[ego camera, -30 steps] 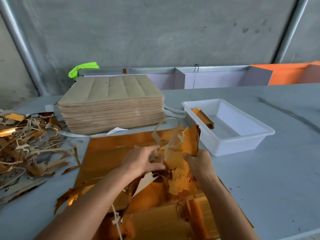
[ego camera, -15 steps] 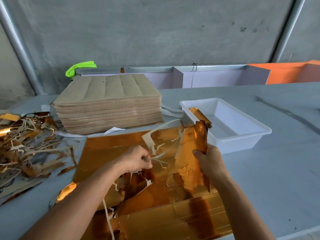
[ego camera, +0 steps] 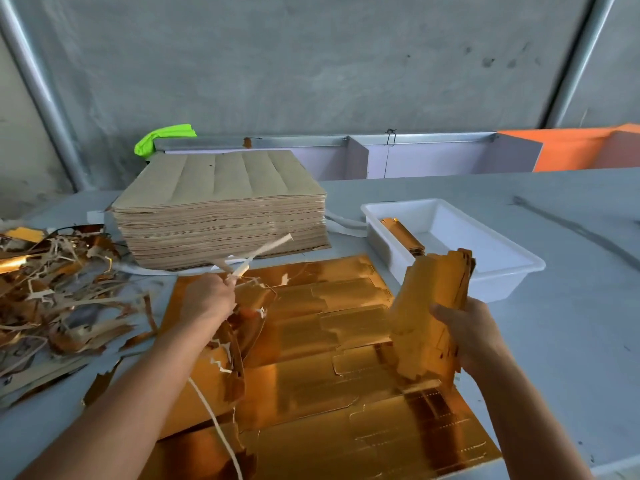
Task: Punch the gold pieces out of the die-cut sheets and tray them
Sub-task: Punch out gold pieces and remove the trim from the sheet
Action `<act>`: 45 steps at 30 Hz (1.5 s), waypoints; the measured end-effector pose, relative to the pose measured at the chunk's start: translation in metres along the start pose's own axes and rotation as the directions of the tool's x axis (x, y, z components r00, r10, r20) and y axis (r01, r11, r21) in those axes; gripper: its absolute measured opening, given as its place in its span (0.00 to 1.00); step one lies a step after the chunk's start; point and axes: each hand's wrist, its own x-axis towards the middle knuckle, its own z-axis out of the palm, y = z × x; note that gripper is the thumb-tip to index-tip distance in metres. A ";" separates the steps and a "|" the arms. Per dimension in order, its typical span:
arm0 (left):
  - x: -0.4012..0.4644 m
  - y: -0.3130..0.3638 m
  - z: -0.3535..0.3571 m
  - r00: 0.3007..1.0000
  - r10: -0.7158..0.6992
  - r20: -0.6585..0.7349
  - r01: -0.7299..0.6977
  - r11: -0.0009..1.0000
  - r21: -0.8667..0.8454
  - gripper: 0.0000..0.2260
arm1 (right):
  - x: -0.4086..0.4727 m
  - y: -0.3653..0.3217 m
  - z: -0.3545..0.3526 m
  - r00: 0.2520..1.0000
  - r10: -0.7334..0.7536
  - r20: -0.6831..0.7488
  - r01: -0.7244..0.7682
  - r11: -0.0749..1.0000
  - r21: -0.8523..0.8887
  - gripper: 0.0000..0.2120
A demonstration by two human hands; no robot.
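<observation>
Right hand (ego camera: 465,336) grips a gold pieces bundle (ego camera: 429,313) at 4 o'clock, white tray (ego camera: 505,271) just behind; left hand (ego camera: 207,299) pinches waste strips (ego camera: 256,254) around 10.

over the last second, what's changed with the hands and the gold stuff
The hands have pulled apart: the left hand drew its pinched scrap strips off leftward, and the right hand carried the freed bundle of gold pieces right, toward the white tray. The brown stack and scrap pile stayed put.
</observation>
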 end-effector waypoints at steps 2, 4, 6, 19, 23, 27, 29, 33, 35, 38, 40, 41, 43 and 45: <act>-0.005 0.004 0.001 0.998 -0.034 0.045 0.035 0.999 -0.017 0.12 | -0.005 -0.001 0.002 0.997 0.009 0.072 -0.016 0.995 0.100 0.08; -0.012 0.010 0.005 0.991 -0.026 0.131 0.033 0.998 -0.053 0.06 | -0.009 -0.001 0.008 0.992 0.006 0.125 -0.025 0.988 0.151 0.05; -0.019 0.015 0.009 0.977 0.041 0.210 -0.011 0.989 -0.147 0.02 | -0.012 0.000 0.013 0.986 0.008 0.168 -0.039 0.983 0.182 0.05; -0.013 0.039 0.010 0.999 0.014 0.050 0.027 0.681 -0.731 0.10 | -0.027 0.006 0.041 0.974 -0.186 0.131 0.189 0.982 -0.016 0.06; -0.012 0.031 0.011 0.983 0.103 0.154 0.023 0.757 -0.653 0.26 | -0.032 0.016 0.058 0.942 -0.294 0.160 0.331 0.887 -0.323 0.09; -0.019 0.015 -0.002 0.953 0.264 0.149 -0.152 0.842 -0.518 0.42 | -0.028 0.016 0.053 0.963 -0.246 0.112 0.269 0.918 -0.293 0.09; -0.032 0.009 -0.010 0.901 0.411 0.136 -0.375 0.898 -0.229 0.42 | -0.028 0.013 0.049 0.972 -0.220 0.083 0.234 0.942 -0.239 0.08; -0.076 0.006 -0.026 0.594 0.664 0.454 -0.699 0.706 -0.117 0.31 | -0.035 0.009 0.048 0.981 -0.182 0.062 0.186 0.980 -0.070 0.11; -0.098 0.005 -0.024 0.432 0.584 0.688 -0.745 0.660 -0.092 0.35 | -0.040 0.007 0.050 0.983 -0.159 0.094 0.158 0.987 0.014 0.09; -0.113 -0.002 -0.007 0.418 0.488 0.766 -0.843 0.522 0.127 0.31 | -0.050 0.006 0.054 0.983 -0.107 0.150 0.097 0.993 0.072 0.12; -0.112 -0.005 -0.004 0.449 0.523 0.725 -0.840 0.523 0.142 0.18 | -0.056 0.005 0.056 0.980 -0.101 0.173 0.091 0.994 0.065 0.13; -0.108 -0.005 -0.005 0.458 0.533 0.711 -0.817 0.567 0.102 0.12 | -0.059 0.005 0.055 0.978 -0.109 0.179 0.102 0.994 0.048 0.13; -0.099 -0.005 -0.011 0.480 0.567 0.669 -0.750 0.661 -0.022 0.03 | -0.064 0.005 0.055 0.972 -0.126 0.197 0.124 0.992 0.021 0.12; -0.091 -0.004 -0.019 0.550 0.623 0.556 -0.647 0.739 -0.189 0.03 | -0.071 0.002 0.058 0.963 -0.144 0.229 0.149 0.989 -0.005 0.11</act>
